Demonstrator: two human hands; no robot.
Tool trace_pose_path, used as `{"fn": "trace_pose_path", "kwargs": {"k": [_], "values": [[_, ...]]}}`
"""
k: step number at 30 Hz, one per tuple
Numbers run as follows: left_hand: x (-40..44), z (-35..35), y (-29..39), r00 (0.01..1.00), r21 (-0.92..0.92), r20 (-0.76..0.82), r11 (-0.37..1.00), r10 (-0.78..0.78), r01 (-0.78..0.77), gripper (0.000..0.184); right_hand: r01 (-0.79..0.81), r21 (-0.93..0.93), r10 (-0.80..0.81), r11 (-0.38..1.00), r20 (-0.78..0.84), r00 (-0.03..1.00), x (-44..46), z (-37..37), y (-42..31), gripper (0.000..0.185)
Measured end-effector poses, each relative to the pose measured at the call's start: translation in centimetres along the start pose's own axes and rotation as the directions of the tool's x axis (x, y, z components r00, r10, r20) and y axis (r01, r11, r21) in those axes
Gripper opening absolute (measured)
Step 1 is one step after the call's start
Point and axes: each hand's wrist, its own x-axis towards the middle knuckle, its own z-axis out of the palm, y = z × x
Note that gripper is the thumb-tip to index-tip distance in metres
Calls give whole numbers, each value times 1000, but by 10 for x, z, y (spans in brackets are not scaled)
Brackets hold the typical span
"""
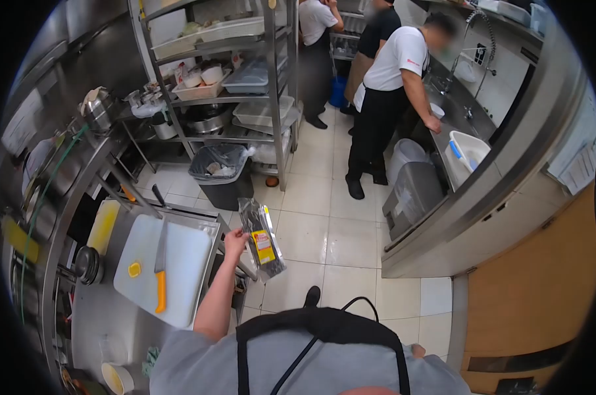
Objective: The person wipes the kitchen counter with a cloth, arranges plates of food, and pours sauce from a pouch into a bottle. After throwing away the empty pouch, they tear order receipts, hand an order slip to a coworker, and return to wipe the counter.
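My left hand (235,242) is stretched out over the floor, its fingers pinched on the edge of a flat plastic packet (263,243). The packet looks dark and shiny, with a yellow and red label, and hangs tilted. Left of that arm, a white cutting board (170,263) lies on the steel counter (94,309). On the board are a knife with an orange handle (161,289) and a small yellow piece (135,268). Of my right hand (418,351) only a bit of skin shows beside my grey shirt; its fingers are hidden.
A black trash bin (222,178) stands in front of a metal shelf rack (275,99) loaded with trays and tubs. Further off, a person in a white shirt (393,62) leans at the sink counter, near a white basin (469,150). Two other people stand behind. A grey bin (413,194) is below that counter.
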Motion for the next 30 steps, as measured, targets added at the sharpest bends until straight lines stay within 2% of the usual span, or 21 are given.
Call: {"fn": "trace_pose_path", "kwargs": {"k": [2, 3, 5, 7, 8, 9, 10, 11, 15, 16, 19, 20, 21, 22, 23, 24, 25, 26, 27, 28, 30], "values": [[29, 11, 17, 996, -146, 44, 986, -77, 82, 33, -177, -459, 244, 870, 89, 966, 9, -16, -1, 14], [48, 16, 19, 995, -139, 44, 985, -92, 97, 33, -175, -552, 280, 815, 113, 953, 23, -15, -6, 17], [93, 16, 12, 982, -173, -100, 975, -158, 139, 26, -97, -606, 222, 789, 134, 966, 79, -5, -16, 22], [138, 6, 4, 984, -254, -46, 955, -172, 155, 19, 26, -590, 81, 807, 154, 985, 150, 7, -26, 28], [159, 0, 4, 983, -269, -80, 953, -168, 141, 14, 41, -399, 106, 916, 342, 934, 188, -11, -61, 33], [177, -8, 4, 985, -317, -86, 942, -149, 115, 16, -270, -141, 299, 952, 254, 920, 220, -6, -108, 27], [197, -15, 12, 973, -268, -140, 953, -183, 140, 14, -508, 290, 486, 811, 150, 861, 251, -4, -168, 25], [219, -22, 18, 954, -325, -198, 933, -226, 153, 14, -523, 624, 642, 580, 44, 765, 279, -6, -243, 28], [341, -67, 26, 899, -379, -347, 917, -269, 128, 21, -264, 621, 407, 739, -98, 908, 361, -32, -354, 24], [385, -76, 29, 872, -375, -405, 920, -275, 116, 24, -259, 644, 429, 720, -119, 895, 365, -34, -375, 24], [515, -107, 15, 901, -581, -304, 810, -310, 82, 29, -198, 643, 470, 740, -283, 836, 361, -42, -416, 21], [539, -104, 20, 853, -567, -379, 819, -359, 93, 27, -193, 659, 484, 727, -293, 824, 354, -41, -422, 21], [552, -94, 22, 810, -507, -489, 861, -325, 39, 26, -186, 673, 496, 716, -302, 814, 346, -39, -428, 21], [594, -94, -8, 769, -92, -591, 968, -242, 234, 28, -178, 683, 514, 708, -327, 793, 337, -37, -432, 21], [584, -71, 13, 789, -144, -524, 947, -320, 288, 18, -193, 666, 531, 720, -351, 771, 326, -32, -433, 20], [612, -57, -29, 883, 75, -460, 986, -97, 147, 20, -210, 652, 549, 729, -374, 747, 313, -26, -431, 20], [597, -27, -18, 944, 718, -316, 676, 101, 167, 23, -208, 668, 575, 715, -392, 718, 300, -19, -423, 20], [617, 9, -74, 851, 478, -508, 865, 134, 149, 26, -215, 669, 607, 711, -430, 668, 286, -11, -410, 18], [611, 37, -86, 985, 882, -111, 470, 134, 35, 20, -225, 671, 638, 706, -465, 614, 272, -4, -400, 17], [603, 65, -97, 946, 951, 306, 13, 110, -309, 16, -228, 688, 665, 689, -474, 577, 254, -1, -401, 17], [533, 162, -103, 846, 848, 530, 49, -59, -528, 26, -221, 779, 779, 587, -468, 418, 214, 6, -397, 15]]}}
